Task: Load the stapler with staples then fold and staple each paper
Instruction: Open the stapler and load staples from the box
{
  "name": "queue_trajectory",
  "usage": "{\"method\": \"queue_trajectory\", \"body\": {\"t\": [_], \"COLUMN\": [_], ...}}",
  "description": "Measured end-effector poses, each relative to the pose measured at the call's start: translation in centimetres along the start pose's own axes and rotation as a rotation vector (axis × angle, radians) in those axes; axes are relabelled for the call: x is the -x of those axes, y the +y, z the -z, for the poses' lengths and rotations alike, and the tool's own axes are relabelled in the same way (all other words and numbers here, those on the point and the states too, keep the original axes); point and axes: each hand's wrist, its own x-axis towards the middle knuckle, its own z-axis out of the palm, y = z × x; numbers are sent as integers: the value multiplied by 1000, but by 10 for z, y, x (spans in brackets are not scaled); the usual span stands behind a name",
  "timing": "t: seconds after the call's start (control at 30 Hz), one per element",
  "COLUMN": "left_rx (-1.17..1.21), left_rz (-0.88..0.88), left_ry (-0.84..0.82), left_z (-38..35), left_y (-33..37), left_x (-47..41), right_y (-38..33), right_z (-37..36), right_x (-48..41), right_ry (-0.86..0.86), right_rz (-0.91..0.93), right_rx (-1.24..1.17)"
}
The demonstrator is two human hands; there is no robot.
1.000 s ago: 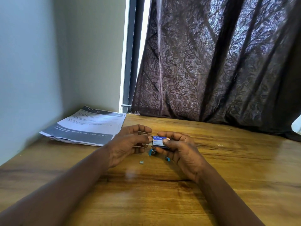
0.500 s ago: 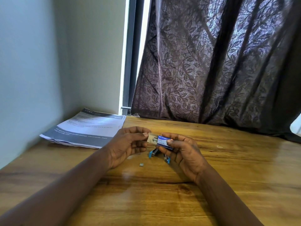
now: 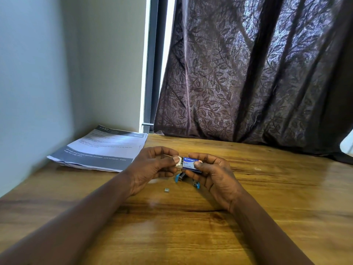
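Spillage looms if the left hand (image 3: 152,167), pinching the white card tray (image 3: 178,164), yanks it clear of the small blue cardboard staple box (image 3: 188,162) the right hand (image 3: 215,175) grips.

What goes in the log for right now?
left hand: pinches tray | right hand: holds staple box | stapler: on table
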Motion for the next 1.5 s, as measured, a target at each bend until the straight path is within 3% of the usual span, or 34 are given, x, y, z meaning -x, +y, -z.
{"method": "queue_trajectory", "body": {"t": [0.27, 0.43, 0.63, 0.87, 1.5], "left_rx": [-158, -216, -125, -288, -244], "left_rz": [-187, -202, -191, -289, -185], "left_ry": [60, 86, 81, 48, 16], "left_z": [-6, -6, -6, -3, -1], "left_y": [0, -3, -2, -1, -4], "left_x": [3, 3, 2, 1, -1], "right_y": [0, 4, 1, 2, 6], "right_z": [1, 1, 1, 1, 1], "right_x": [1, -1, 1, 0, 1], "right_ry": [32, 28, 50, 84, 3], "right_rz": [21, 18, 9, 3, 78], "right_rx": [-3, 35, -19, -5, 129]}}
